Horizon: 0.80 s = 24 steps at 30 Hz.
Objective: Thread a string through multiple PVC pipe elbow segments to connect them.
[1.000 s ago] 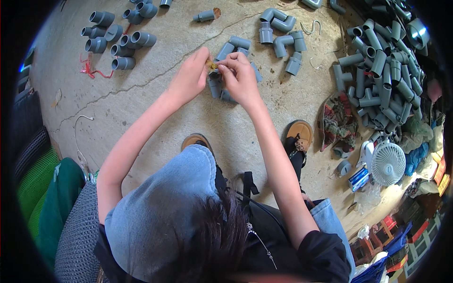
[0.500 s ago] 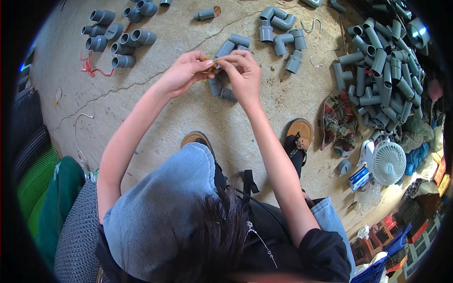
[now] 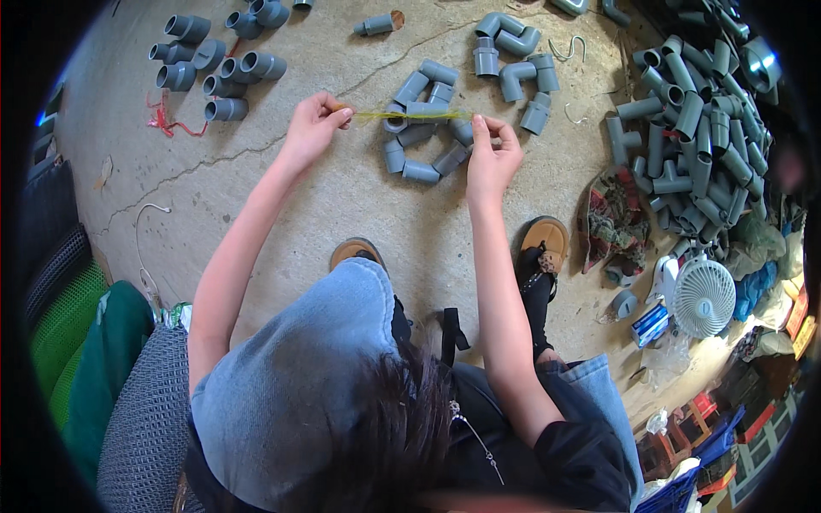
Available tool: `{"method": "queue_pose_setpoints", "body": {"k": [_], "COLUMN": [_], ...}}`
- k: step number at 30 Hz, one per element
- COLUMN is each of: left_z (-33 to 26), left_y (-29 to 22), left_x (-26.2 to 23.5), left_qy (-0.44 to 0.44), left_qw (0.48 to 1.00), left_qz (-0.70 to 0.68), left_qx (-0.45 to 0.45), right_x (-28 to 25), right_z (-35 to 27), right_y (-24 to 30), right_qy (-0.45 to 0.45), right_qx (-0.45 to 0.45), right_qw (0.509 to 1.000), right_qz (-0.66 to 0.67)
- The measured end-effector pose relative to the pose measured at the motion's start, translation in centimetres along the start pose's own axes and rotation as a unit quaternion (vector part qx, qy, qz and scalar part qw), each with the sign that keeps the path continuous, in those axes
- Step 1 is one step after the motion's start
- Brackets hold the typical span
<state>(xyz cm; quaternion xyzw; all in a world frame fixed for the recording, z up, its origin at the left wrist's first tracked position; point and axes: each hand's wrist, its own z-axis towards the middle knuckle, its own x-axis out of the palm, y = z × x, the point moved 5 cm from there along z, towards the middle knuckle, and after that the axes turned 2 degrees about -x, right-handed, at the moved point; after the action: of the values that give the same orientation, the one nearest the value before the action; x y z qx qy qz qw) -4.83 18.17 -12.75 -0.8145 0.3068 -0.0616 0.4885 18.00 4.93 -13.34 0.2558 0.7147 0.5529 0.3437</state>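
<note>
A thin yellow strand stretches nearly straight between my two hands, above the floor. My left hand pinches its left end between thumb and fingers, where a small brownish bit shows. Its right end is pinched by my right hand, thumb against fingers. Under the strand, grey plastic pipe fittings lie on the concrete in a rough ring, with more pieces inside it. Whether the strand touches any fitting I cannot tell.
More grey fittings stand at the far left and lie at the far right. A large heap of them fills the right side, near a crumpled patterned cloth and a white fan. Rolled grey mesh is at lower left.
My hands were close together over the fittings. They have moved apart, left and right, drawing the yellow strand out between them and uncovering the ring of fittings.
</note>
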Motion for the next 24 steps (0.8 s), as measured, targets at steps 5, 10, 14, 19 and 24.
{"method": "queue_pose_setpoints", "body": {"k": [5, 10, 14, 19, 24], "left_z": [-0.9, -0.6, -0.7, -0.8, 0.1], "left_y": [-1.4, -1.1, -1.6, -3.2, -4.8], "left_x": [-0.7, -2.2, -2.5, -2.5, -1.2], "left_qy": [-0.032, -0.077, -0.072, -0.064, -0.067], "left_qw": [0.999, 0.996, 0.990, 0.981, 0.964], "left_qz": [0.001, -0.037, -0.077, -0.151, -0.206], "left_qx": [0.041, 0.032, 0.091, 0.108, 0.157], "right_x": [1.2, 6.9, 5.8, 0.8, -5.2], "right_z": [0.3, -1.2, 2.0, 3.4, 4.4], "right_y": [6.2, 6.3, 7.6, 16.3, 26.4], "right_qy": [0.017, 0.326, 0.522, 0.599, 0.593], "right_qx": [-0.254, -0.346, 0.059, 0.163, 0.060], "right_qw": [0.960, 0.763, 0.834, 0.766, 0.796], "right_qz": [-0.114, -0.437, -0.170, 0.167, 0.103]}}
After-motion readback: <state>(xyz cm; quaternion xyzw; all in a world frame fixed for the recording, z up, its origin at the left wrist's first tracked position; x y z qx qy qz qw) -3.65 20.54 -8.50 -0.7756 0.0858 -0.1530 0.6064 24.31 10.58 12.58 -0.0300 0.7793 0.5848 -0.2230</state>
